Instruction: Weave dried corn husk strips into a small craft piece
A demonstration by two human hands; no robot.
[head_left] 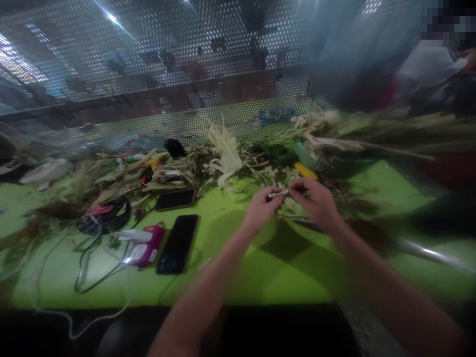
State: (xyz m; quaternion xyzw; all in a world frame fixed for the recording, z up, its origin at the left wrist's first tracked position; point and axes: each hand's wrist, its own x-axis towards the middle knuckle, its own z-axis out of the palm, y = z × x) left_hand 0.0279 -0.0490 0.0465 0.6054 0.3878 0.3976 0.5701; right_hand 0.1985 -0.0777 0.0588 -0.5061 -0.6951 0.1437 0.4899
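Bare forearms (213, 282) reach up from seven and five o'clock. Work looks partway: a pale husk (227, 154) rests unheld at ten o'clock from a small pale scrap (279, 193), which the left hand (260, 207) pinches from nine o'clock and the right hand (319, 199) from three, thumbs and fingers closed on it.

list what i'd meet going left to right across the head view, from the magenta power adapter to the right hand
Magenta power adapter, nearer black smartphone, pale corn husk, left hand, pale plant scrap, right hand

The green table (241, 285) bears dry husks (226, 157), a magenta box (158, 239) — and two dark phones (177, 244).
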